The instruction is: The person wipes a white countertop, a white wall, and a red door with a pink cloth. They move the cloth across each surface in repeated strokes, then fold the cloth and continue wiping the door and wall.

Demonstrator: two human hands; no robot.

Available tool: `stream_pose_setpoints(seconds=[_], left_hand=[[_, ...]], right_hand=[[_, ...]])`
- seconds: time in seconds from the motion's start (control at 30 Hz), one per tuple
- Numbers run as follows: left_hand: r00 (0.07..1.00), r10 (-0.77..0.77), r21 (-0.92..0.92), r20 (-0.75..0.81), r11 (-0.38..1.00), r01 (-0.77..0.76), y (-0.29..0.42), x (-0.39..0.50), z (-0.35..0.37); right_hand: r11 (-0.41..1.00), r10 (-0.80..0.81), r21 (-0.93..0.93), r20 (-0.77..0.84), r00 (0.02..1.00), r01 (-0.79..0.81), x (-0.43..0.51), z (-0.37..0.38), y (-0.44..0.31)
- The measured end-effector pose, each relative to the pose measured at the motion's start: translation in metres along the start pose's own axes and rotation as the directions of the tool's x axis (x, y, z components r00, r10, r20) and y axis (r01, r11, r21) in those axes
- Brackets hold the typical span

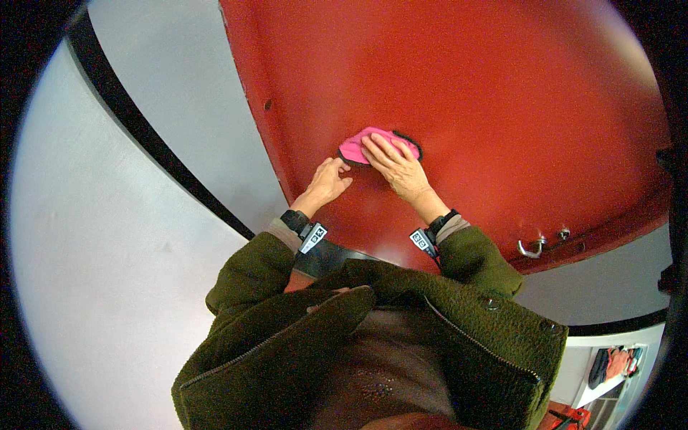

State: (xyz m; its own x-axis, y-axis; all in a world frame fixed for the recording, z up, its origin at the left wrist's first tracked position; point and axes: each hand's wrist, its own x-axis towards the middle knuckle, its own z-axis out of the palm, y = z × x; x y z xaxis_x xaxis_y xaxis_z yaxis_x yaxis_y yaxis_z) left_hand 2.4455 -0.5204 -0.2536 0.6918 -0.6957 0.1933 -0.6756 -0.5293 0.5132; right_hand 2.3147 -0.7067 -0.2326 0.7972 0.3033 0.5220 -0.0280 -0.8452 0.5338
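A pink cloth with dark edging (352, 146) lies against the red door (473, 118). My right hand (396, 164) rests on the cloth with its fingers spread flat over it, pressing it to the red surface. Just left of it, my left hand (329, 180) has its fingers loosely bent near the cloth's lower left edge; whether a fingertip touches the cloth is hard to tell. Nothing shows in the left hand's palm. Each wrist wears a dark band with a small tagged device.
A metal lever handle (531, 248) and a small lock fitting (563, 234) stick out from the door at lower right. Pale wall with a black stripe (161, 153) runs along the left. Folded clothes (615, 365) lie on a white shelf at lower right.
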Motion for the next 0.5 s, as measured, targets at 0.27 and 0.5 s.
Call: stream_pose_setpoints(seconds=[0.27, 0.5], left_hand=[[0.996, -0.038, 0.0, -0.082, 0.999, 0.038, -0.001, 0.0, -0.003], [0.986, -0.143, -0.216, -0.083, 0.969, 0.122, -0.026, -0.002, 0.026]], right_hand=[[0.968, 0.245, 0.153, -0.442, 0.863, -0.197, 0.055, -0.027, 0.071], [0.976, 0.177, -0.026, -0.486, 0.856, -0.217, 0.125, -0.031, 0.06]])
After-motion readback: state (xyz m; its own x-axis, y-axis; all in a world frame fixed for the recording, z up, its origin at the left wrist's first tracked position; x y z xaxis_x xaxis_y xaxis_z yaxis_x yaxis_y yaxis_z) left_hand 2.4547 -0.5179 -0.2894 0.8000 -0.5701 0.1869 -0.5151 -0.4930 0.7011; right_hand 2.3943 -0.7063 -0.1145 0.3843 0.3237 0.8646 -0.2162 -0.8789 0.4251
